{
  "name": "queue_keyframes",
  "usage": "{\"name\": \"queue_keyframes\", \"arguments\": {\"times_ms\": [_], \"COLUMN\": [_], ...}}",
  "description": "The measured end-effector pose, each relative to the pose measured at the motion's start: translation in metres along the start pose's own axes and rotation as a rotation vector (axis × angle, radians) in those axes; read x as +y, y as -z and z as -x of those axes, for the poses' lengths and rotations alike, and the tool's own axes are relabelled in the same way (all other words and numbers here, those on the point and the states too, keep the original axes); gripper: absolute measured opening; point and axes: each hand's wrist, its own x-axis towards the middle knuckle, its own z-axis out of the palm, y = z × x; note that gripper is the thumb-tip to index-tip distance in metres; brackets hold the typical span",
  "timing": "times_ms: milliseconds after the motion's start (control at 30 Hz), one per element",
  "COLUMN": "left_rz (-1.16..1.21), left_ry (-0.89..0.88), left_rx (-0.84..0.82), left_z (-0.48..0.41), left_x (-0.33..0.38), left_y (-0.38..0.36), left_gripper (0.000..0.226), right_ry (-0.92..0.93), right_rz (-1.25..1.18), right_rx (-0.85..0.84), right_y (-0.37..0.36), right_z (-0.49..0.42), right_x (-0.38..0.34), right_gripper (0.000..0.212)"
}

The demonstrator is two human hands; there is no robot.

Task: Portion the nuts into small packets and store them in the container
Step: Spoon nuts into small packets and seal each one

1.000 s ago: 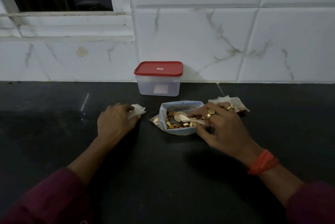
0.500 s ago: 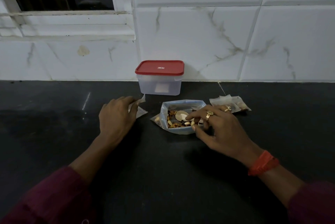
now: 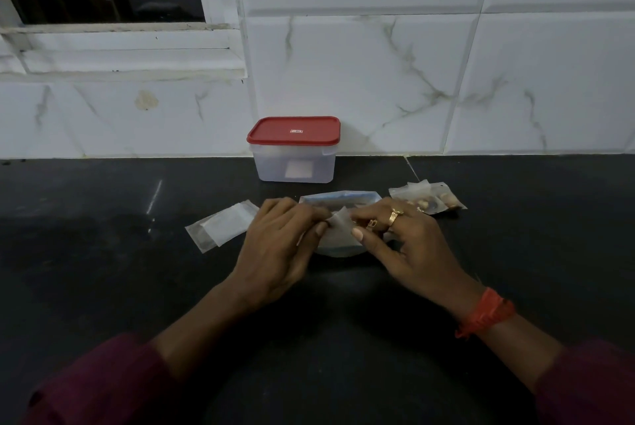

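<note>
Both hands meet over the nut bag (image 3: 338, 251), which lies mid-counter just in front of the container (image 3: 295, 167). The left hand (image 3: 275, 249) pinches one edge of a small empty packet (image 3: 341, 223) between thumb and fingertips. The right hand (image 3: 409, 246) pinches the opposite edge, its other fingers loosely curled. Likely step: working the packet mouth open for filling. The packet is thin translucent film, probably near weightless, floppy and slick, with walls that cling together. Best hold is at the top lip, one wall per hand, pulling apart; a grip lower down would only crumple it. The nut bag is a soft pouch, mostly hidden under the hands, so its contents can't be seen here. Loose nuts would shift or spill if it is nudged, so it should be steadied by the rim. The filled packets (image 3: 433, 201) sit just right of the right hand, lumpy, with nuts showing through; take them by the flat top edge. The spare empty packets (image 3: 223, 227) lie flat just left of the left hand and look light enough to skid on the dark counter (image 3: 103, 252). The container is a rigid translucent tub against the tiled wall (image 3: 412, 81), red lid (image 3: 293, 130) still on. It has a white patch on its front, label or contents unclear. Opening it probably needs one hand on the body and one lifting a lid corner.
</note>
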Motion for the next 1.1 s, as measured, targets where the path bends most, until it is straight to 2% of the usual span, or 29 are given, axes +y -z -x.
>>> {"name": "queue_keyframes", "arguments": {"times_ms": [100,167,233,267,333,433,600,833,1100], "left_rz": [0.036,0.066,0.043,0.05,0.173,0.424,0.667,0.77,0.833], "left_ry": [0.071,0.127,0.104,0.076,0.064,0.218,0.441,0.492,0.531], "left_rx": [0.025,0.137,0.293,0.318,0.256,0.137,0.143,0.044,0.026], "left_z": [0.001,-0.002,-0.005,-0.006,-0.005,-0.003,-0.005,-0.004,-0.005], "left_x": [-0.002,0.0,0.005,0.009,0.019,0.03,0.029,0.033,0.034], "left_y": [-0.003,-0.001,0.002,0.003,0.005,0.003,0.003,0.006,0.006], "left_gripper": [0.02,0.027,0.03,0.027,0.02,0.02,0.021,0.024,0.019], "right_ry": [-0.028,-0.096,-0.173,-0.2,-0.216,-0.19,-0.16,-0.124,-0.157], "right_rz": [-0.079,-0.14,-0.185,-0.198,-0.201,-0.191,-0.215,-0.225,-0.269], "right_rx": [0.037,0.063,0.095,0.118,0.154,0.158,0.117,0.087,0.129], "right_y": [-0.003,-0.005,-0.007,-0.007,-0.007,-0.005,-0.005,-0.005,-0.006], "right_z": [0.001,0.002,0.003,0.003,0.003,0.003,0.003,0.004,0.003], "right_x": [-0.001,-0.002,-0.004,-0.004,-0.006,-0.01,-0.013,-0.014,-0.016], "right_gripper": [0.012,0.013,0.017,0.018,0.017,0.02,0.027,0.032,0.027]}}
